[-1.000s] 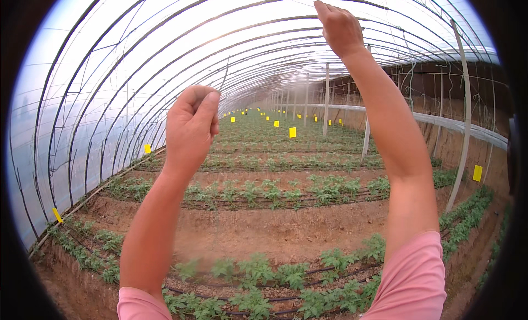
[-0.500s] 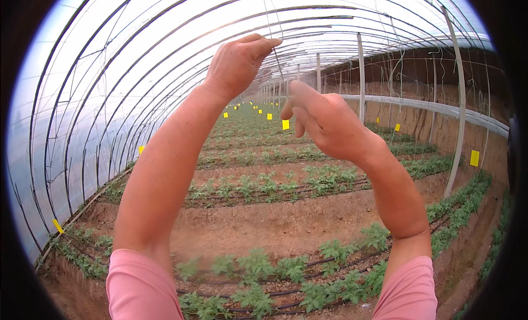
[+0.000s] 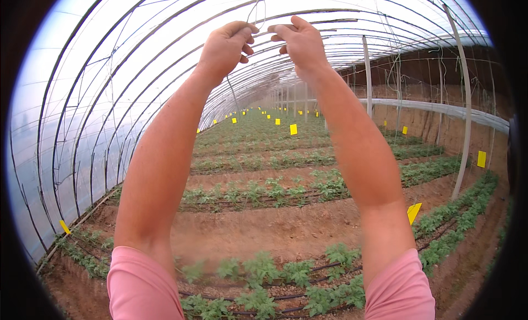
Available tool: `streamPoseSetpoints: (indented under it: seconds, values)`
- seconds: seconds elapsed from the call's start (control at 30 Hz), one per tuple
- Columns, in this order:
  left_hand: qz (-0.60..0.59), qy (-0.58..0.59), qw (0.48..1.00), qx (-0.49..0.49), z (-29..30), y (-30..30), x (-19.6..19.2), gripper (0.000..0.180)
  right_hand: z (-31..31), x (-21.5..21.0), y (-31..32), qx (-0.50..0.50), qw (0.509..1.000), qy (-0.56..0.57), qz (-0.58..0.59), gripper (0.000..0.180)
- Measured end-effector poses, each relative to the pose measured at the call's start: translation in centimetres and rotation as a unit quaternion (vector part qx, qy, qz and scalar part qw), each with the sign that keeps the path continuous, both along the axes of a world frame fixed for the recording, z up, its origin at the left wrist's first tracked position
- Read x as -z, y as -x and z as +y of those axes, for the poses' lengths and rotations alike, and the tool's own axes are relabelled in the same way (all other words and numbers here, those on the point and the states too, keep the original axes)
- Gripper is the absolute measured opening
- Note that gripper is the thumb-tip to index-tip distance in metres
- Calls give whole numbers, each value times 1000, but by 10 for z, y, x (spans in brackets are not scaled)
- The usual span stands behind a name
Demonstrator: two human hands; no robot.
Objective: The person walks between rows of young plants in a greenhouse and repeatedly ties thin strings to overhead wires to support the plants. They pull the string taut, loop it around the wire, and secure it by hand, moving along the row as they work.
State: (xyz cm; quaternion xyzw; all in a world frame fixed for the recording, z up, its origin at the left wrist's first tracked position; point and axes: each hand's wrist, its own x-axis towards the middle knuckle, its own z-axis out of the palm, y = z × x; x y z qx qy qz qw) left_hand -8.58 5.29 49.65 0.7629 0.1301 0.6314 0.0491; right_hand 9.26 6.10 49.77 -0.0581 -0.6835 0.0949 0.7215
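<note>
Under arched plastic greenhouse hoops (image 3: 137, 61), left hand (image 3: 225, 45) and right hand (image 3: 300, 42) pinch closed on a thin pale hanging string (image 3: 263, 17) overhead, apparently to knot it to a wire.

thin pale string (image 3: 258, 9), overhead, pinched between fingertips

1. Left hand (image 3: 225, 45): a second ago at mid-height in a loose fist; half a second ago raised; now high overhead, thumb and fingers pinched on a thin string (image 3: 258, 15).
2. Right hand (image 3: 300, 42): a second ago stretched highest; half a second ago dropped to mid-height; now raised again, fingertips just beside the left hand's on the same string.
3. Hands: formerly well apart, now nearly touching.
4. Forearms: now rising together, converging toward the top.
</note>
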Motion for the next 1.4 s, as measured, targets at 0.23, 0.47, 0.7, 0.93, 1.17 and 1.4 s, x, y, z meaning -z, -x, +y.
streamPoseSetpoints:
  seconds: [0.23, 0.47, 0.7, 0.93, 1.17, 1.4]
  values:
    - [-11, 162, 984, 67, -10, 3, -5, 23, 39, -42, 30, -124, 990, -5, -70, 81]
    - [-65, 207, 970, 110, -11, 3, -5, 21, 18, -29, 25, -96, 984, -47, -142, 44]
    - [-137, 153, 972, 111, -22, -3, 8, 21, 26, -26, 37, -44, 998, -46, 18, 67]
    - [-190, 153, 967, 75, -15, 34, 118, 25, 38, -24, 36, -130, 962, 154, 187, 47]
    - [-237, 148, 959, 42, 9, 19, 248, 17, 46, -4, 65, -263, 903, 219, 261, 15]
    - [-183, 268, 934, 148, 37, -18, 282, 22, 54, 139, 52, -287, 932, 187, -122, 19]
